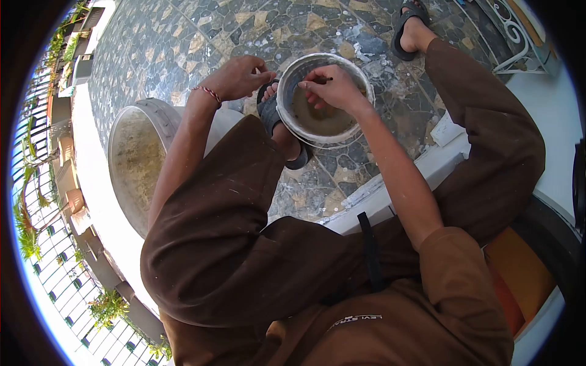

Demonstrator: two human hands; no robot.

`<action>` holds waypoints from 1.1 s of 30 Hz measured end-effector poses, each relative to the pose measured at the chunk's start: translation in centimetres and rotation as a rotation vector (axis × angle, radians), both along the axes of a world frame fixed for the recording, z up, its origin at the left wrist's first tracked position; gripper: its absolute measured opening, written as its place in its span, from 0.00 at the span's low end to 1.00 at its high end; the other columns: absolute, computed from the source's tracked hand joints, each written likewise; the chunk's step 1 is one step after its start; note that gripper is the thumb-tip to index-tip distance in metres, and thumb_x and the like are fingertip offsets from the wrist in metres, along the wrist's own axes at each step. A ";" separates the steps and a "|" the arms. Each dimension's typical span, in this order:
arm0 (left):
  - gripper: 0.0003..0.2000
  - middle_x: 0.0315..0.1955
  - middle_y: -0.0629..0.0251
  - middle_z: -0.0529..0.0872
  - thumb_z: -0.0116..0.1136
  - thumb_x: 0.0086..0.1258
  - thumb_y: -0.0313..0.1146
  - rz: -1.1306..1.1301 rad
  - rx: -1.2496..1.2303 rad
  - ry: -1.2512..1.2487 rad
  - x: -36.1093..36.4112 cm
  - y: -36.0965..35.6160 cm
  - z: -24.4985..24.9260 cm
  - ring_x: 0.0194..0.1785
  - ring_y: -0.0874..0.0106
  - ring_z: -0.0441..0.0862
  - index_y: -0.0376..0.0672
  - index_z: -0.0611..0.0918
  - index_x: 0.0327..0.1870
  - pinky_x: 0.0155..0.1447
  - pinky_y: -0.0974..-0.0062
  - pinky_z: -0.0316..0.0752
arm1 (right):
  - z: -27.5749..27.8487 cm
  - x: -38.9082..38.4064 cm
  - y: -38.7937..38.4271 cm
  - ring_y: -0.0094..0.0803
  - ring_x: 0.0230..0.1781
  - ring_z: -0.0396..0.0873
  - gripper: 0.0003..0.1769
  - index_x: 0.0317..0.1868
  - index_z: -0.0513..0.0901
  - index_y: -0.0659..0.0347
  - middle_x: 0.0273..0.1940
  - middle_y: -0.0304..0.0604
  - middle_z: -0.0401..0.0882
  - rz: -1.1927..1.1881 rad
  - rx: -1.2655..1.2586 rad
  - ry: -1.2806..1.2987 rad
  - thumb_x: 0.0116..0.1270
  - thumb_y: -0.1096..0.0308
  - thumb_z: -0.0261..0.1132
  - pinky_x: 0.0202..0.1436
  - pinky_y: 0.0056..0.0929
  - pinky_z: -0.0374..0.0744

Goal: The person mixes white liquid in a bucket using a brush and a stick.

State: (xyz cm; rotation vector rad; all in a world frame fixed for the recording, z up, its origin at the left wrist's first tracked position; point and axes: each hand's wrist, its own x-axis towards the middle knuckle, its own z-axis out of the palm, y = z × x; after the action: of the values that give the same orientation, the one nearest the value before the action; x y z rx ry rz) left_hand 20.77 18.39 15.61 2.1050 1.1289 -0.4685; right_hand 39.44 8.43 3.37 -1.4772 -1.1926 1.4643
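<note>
Bucket (323,139): where, and what's nearer?

— Nearest, brown trousers (207,244), bent knee hiding the left elbow. Then large tub (137,165), left, partly blocked by the forearm. Bucket's beyond, on stone floor (244,30) between the feet, likely for easy reach.

— Hands?

— Right hand (329,91) over the bucket's mouth, fingers bunched; dark tip (329,78) at the index finger, can't tell if anything's clamped. Left hand (241,76) just left of the rim, fingers loosely bent, thumb apart, nothing seen in it; probably kept clear of the opening.

— Unclear bits?

— Murky contents (314,125), depth unreadable. Left sandal (268,113) partly behind the bucket. Farther, right sandal (401,43) runs to the top edge.
</note>
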 end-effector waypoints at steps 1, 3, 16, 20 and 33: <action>0.22 0.27 0.52 0.84 0.51 0.71 0.48 -0.092 0.150 -0.070 -0.2 -0.1 -1.2 0.34 0.61 0.84 0.32 0.80 0.42 0.41 0.66 0.76 | 1.2 0.1 -0.5 0.22 0.23 0.80 0.16 0.38 0.83 0.65 0.27 0.41 0.81 -0.037 -0.088 0.098 0.66 0.58 0.62 0.23 0.22 0.79; 0.22 0.34 0.50 0.84 0.50 0.71 0.47 -0.168 0.314 -0.142 -0.4 -0.2 -3.7 0.41 0.57 0.83 0.32 0.78 0.48 0.47 0.65 0.75 | 2.9 0.7 -1.2 0.23 0.23 0.80 0.15 0.39 0.83 0.64 0.27 0.41 0.81 -0.059 -0.166 0.187 0.67 0.59 0.60 0.23 0.22 0.79; 0.24 0.39 0.41 0.83 0.56 0.64 0.39 0.284 -0.036 -0.221 1.8 -2.5 -4.7 0.32 0.53 0.84 0.29 0.74 0.55 0.48 0.60 0.77 | 10.9 2.6 -9.3 0.23 0.28 0.81 0.10 0.40 0.82 0.68 0.30 0.41 0.82 -0.191 -0.096 0.110 0.65 0.72 0.56 0.28 0.21 0.82; 0.21 0.36 0.42 0.83 0.56 0.63 0.37 0.106 0.100 -0.212 2.0 -3.1 -5.1 0.34 0.52 0.84 0.31 0.77 0.52 0.48 0.61 0.77 | 12.3 4.1 -9.7 0.22 0.26 0.80 0.10 0.42 0.82 0.67 0.31 0.43 0.82 -0.212 -0.074 0.119 0.63 0.74 0.58 0.27 0.22 0.80; 0.11 0.30 0.46 0.82 0.59 0.55 0.31 -0.259 0.400 -0.252 2.4 -5.0 -3.8 0.37 0.47 0.81 0.33 0.80 0.34 0.44 0.57 0.77 | 12.5 3.5 -9.0 0.48 0.32 0.82 0.07 0.34 0.83 0.68 0.32 0.55 0.82 0.401 0.229 -0.774 0.55 0.79 0.61 0.37 0.38 0.79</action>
State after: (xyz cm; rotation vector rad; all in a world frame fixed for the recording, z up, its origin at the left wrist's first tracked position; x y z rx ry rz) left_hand 23.13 13.41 11.82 2.5888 0.8597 -0.0879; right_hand 42.93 -0.52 15.91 -1.7649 -2.1407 0.9325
